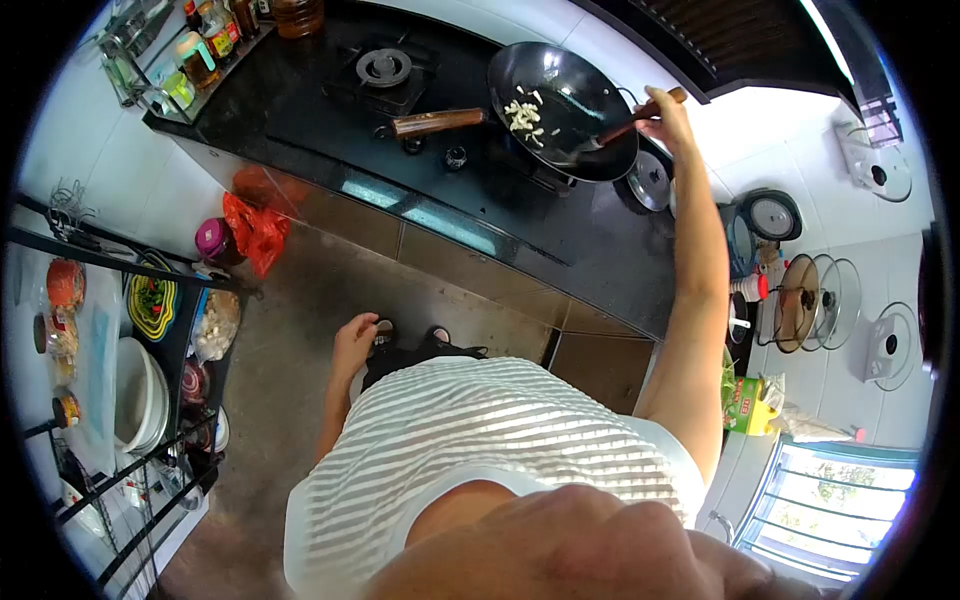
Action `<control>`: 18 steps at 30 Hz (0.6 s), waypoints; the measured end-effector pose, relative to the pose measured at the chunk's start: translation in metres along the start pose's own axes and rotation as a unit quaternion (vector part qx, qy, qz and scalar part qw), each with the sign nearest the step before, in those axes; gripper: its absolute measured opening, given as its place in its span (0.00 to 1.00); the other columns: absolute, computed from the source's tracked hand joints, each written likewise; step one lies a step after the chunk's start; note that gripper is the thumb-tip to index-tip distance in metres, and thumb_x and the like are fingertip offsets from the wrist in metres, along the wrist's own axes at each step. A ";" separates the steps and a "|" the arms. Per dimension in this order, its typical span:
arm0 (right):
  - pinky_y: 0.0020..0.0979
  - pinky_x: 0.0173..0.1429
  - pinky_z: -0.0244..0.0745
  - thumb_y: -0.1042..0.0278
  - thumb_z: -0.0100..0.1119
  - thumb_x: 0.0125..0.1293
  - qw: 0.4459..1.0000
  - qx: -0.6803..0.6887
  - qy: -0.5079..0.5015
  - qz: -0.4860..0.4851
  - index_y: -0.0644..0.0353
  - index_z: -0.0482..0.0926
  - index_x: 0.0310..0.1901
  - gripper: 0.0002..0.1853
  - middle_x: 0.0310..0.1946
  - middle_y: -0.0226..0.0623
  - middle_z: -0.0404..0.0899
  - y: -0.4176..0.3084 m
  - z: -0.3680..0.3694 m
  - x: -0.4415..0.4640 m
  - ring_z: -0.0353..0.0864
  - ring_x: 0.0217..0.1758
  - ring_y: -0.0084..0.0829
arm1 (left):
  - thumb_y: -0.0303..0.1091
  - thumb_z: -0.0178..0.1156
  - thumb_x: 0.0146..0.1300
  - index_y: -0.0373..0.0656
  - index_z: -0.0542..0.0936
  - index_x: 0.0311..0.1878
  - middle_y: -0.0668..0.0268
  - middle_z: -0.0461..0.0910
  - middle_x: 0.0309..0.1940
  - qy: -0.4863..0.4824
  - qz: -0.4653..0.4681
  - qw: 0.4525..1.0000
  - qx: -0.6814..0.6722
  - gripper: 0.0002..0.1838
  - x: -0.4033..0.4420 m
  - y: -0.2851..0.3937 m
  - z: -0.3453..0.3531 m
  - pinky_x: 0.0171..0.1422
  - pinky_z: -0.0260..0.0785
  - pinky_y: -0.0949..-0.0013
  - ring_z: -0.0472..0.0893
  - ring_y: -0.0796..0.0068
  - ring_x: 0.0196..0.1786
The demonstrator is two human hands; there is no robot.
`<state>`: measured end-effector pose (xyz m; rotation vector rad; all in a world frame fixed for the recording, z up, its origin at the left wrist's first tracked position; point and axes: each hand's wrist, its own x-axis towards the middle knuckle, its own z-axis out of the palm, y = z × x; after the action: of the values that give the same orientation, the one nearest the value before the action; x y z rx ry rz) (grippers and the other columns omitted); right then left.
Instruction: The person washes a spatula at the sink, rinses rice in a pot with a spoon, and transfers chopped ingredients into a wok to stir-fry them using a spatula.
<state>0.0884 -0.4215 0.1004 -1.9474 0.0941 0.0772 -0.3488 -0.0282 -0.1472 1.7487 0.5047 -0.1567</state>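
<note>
A dark wok (pixel 575 85) with a wooden handle (pixel 438 122) sits on the stove. Pale chopped pieces (pixel 523 116) lie in its left part. My right hand (pixel 665 118) is closed around the wooden handle of a spatula (pixel 622 130), whose metal blade rests low in the wok on the right. At my side, over the floor, hangs my left hand (pixel 356 338), away from the counter; its fingers are loosely bent and too small to judge.
Beside the wok lies a metal lid (pixel 650 181) on the black counter (pixel 420 190). A second burner (pixel 384 68) is at the left. Bottles (pixel 216 38) fill the corner rack. A shelf with bowls (pixel 140 395) stands left; glass lids (pixel 840 300) hang right.
</note>
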 end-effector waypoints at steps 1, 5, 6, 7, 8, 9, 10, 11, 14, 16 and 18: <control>0.23 0.19 0.74 0.55 0.58 0.51 0.997 -0.018 0.000 -0.081 0.65 0.69 0.33 0.19 0.26 0.46 0.76 0.011 0.016 -0.005 0.76 0.17 0.31 | 0.30 0.52 0.55 0.38 0.75 0.44 0.63 0.78 0.33 -0.014 0.002 1.000 0.013 0.13 -0.001 0.005 0.000 0.42 0.66 0.74 0.76 0.76 0.37; 0.23 0.19 0.74 0.56 0.58 0.53 0.986 0.081 0.027 -0.143 0.67 0.69 0.33 0.19 0.26 0.48 0.76 0.016 0.050 -0.011 0.77 0.17 0.33 | 0.31 0.52 0.56 0.38 0.75 0.44 0.63 0.78 0.33 -0.056 0.028 0.998 -0.007 0.13 0.003 0.007 0.003 0.41 0.66 0.73 0.76 0.76 0.37; 0.23 0.19 0.74 0.56 0.58 0.53 0.981 0.121 0.053 -0.141 0.68 0.69 0.32 0.20 0.26 0.48 0.76 -0.004 0.059 -0.030 0.77 0.18 0.33 | 0.31 0.52 0.56 0.38 0.75 0.44 0.63 0.78 0.33 -0.052 0.027 0.998 -0.008 0.13 0.003 0.012 0.003 0.41 0.66 0.73 0.76 0.76 0.37; 0.22 0.20 0.75 0.56 0.59 0.54 0.974 0.160 0.080 -0.142 0.69 0.70 0.31 0.20 0.25 0.48 0.75 -0.024 0.068 -0.049 0.78 0.19 0.34 | 0.30 0.52 0.56 0.37 0.75 0.44 0.63 0.78 0.33 -0.045 0.025 0.999 -0.014 0.13 0.002 0.021 0.004 0.41 0.66 0.73 0.76 0.76 0.37; 0.24 0.20 0.75 0.56 0.59 0.53 0.965 0.202 0.077 -0.150 0.69 0.70 0.31 0.20 0.25 0.47 0.75 -0.029 0.074 -0.057 0.78 0.19 0.34 | 0.30 0.52 0.56 0.37 0.75 0.44 0.63 0.78 0.33 -0.040 0.023 0.999 -0.020 0.13 0.001 0.025 0.002 0.41 0.66 0.73 0.75 0.76 0.36; 0.25 0.20 0.75 0.56 0.60 0.53 0.954 0.244 0.076 -0.157 0.70 0.70 0.31 0.20 0.24 0.47 0.75 -0.028 0.077 -0.061 0.78 0.19 0.34 | 0.30 0.52 0.56 0.37 0.75 0.44 0.63 0.78 0.33 -0.039 0.020 0.999 -0.017 0.13 0.003 0.022 0.001 0.41 0.66 0.73 0.75 0.76 0.36; 0.26 0.20 0.75 0.58 0.60 0.53 0.952 0.243 0.100 -0.154 0.69 0.70 0.30 0.19 0.24 0.45 0.75 -0.001 0.077 -0.039 0.77 0.19 0.34 | 0.30 0.52 0.56 0.37 0.75 0.44 0.63 0.78 0.33 -0.041 0.019 0.999 -0.007 0.13 0.006 0.016 0.002 0.40 0.66 0.74 0.75 0.76 0.36; 0.26 0.20 0.75 0.59 0.60 0.53 0.951 0.240 0.125 -0.153 0.68 0.71 0.29 0.18 0.24 0.44 0.75 0.025 0.079 -0.019 0.77 0.19 0.34 | 0.30 0.52 0.55 0.37 0.74 0.44 0.63 0.78 0.33 -0.044 0.018 0.999 0.002 0.13 0.007 0.012 0.002 0.40 0.66 0.74 0.75 0.77 0.36; 0.26 0.23 0.76 0.65 0.58 0.54 0.943 0.265 0.110 -0.169 0.67 0.73 0.28 0.11 0.25 0.40 0.76 0.069 0.091 -0.046 0.76 0.18 0.31 | 0.30 0.52 0.55 0.37 0.74 0.44 0.62 0.78 0.32 -0.041 0.010 0.999 0.011 0.13 0.005 0.012 0.002 0.40 0.66 0.74 0.75 0.76 0.36; 0.25 0.24 0.75 0.65 0.54 0.56 0.964 0.190 0.128 -0.136 0.67 0.75 0.31 0.11 0.30 0.42 0.79 0.086 0.082 -0.078 0.76 0.19 0.28 | 0.30 0.52 0.55 0.37 0.74 0.43 0.62 0.78 0.32 -0.034 0.015 0.999 0.010 0.13 0.003 0.011 0.001 0.40 0.66 0.73 0.75 0.76 0.35; 0.25 0.25 0.75 0.66 0.53 0.57 0.981 0.134 0.076 -0.119 0.67 0.74 0.32 0.11 0.30 0.41 0.79 0.092 0.049 -0.092 0.76 0.19 0.27 | 0.30 0.52 0.55 0.37 0.74 0.43 0.62 0.78 0.32 -0.033 0.021 0.999 0.011 0.13 0.004 0.006 0.001 0.40 0.66 0.73 0.76 0.75 0.35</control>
<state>-0.0126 -0.4074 0.0060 -1.6805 -0.0282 -0.2322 -0.3420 -0.0292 -0.1435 1.7690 0.4200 -0.1897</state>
